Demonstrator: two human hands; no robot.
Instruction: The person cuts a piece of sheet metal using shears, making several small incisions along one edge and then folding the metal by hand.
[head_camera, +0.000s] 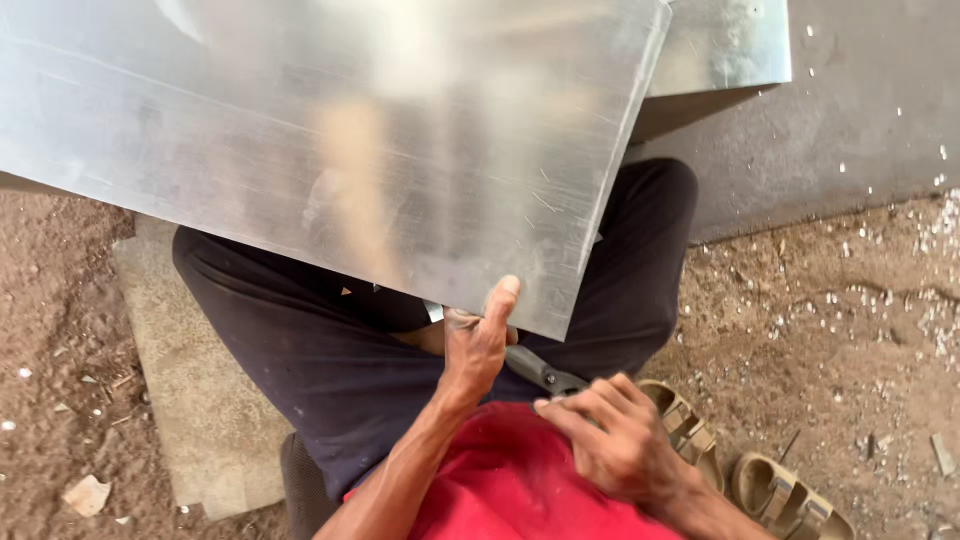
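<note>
Over the lap, large shiny metal sheet (330, 140) tilted, left hand (475, 345) pinching its near edge, thumb on top; right hand (615, 440) closed on dark snips (545, 373) just below sheet edge; sandals (760, 470) on dirt ground (830, 330) nearby

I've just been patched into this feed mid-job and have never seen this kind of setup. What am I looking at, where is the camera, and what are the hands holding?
There is no machine here: a person works with bare hands, and the single camera sits on their head, looking down at their lap. The left hand grips the near edge of a large shiny metal sheet, thumb on top, holding it above the dark trousers. The right hand is closed on the handles of metal snips, whose blades are hidden under the sheet's edge. A second metal sheet lies behind. The person sits on a flat stone slab on dirt ground strewn with small metal scraps, with sandals beside them.
</note>
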